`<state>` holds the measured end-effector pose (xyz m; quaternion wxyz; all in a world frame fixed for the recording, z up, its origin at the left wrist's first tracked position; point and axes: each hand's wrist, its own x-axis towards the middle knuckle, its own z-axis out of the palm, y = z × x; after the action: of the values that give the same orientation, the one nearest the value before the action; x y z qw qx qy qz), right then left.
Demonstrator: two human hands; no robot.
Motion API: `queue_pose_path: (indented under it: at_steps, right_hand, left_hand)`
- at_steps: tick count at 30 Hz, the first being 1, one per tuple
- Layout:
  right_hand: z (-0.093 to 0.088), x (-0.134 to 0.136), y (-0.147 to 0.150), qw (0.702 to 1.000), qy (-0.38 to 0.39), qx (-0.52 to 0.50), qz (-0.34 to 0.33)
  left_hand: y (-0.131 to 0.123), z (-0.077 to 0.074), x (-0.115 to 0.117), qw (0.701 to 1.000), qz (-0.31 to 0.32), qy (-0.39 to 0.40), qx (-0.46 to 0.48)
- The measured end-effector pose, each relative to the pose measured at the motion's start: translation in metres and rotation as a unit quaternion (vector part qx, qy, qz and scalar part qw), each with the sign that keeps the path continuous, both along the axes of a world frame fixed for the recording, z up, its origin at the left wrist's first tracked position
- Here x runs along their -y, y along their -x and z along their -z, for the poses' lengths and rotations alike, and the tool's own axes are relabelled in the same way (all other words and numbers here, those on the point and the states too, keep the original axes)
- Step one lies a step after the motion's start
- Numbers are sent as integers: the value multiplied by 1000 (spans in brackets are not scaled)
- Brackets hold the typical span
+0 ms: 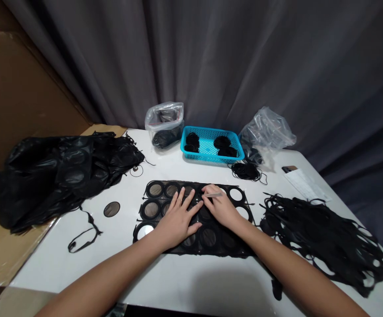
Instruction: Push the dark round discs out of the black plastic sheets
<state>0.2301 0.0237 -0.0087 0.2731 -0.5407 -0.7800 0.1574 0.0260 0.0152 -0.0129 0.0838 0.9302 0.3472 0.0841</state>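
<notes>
You get an evenly bright view, with light seeming to come from above and whitening the glossy white table (62,259). A broad, soft shadow (224,290) lies near its front edge. Faint glare sits on the black perforated sheet (208,237). The grey pleated curtain (191,57) darkens toward the corners, and the wide lens bends the table's edges.

Ring-cut mesh sheet (208,237) mid desk (79,264); sheet heap (62,176) left; cut-strip heap (323,242) right; basket (211,154) behind; plastic bag (164,119) left of basket, second bag (266,132) right.
</notes>
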Motion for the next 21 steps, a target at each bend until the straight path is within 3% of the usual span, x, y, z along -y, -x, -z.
queue_pose_path:
  at_steps: [4,7,10,14,18,21]
  right_hand:
    - [10,4,6,996,-47,73,-1]
    - [10,-7,-8,997,-52,37,33]
    - [2,-22,-41,989,-48,-34,138]
    - [-8,-37,-100,947,-45,-105,299]
    - [-7,-48,-143,909,28,-244,336]
    - [-4,-52,-156,902,27,-258,345]
  left_hand:
    - [-1,2,1,1000,-11,-3,0]
    - [0,3,1,1000,-14,-3,9]
    - [1,4,1,1000,-16,1,12]
    - [1,4,2,1000,-19,2,8]
    - [2,6,0,1000,-15,-11,12]
    - [4,7,-1,1000,-3,-19,18]
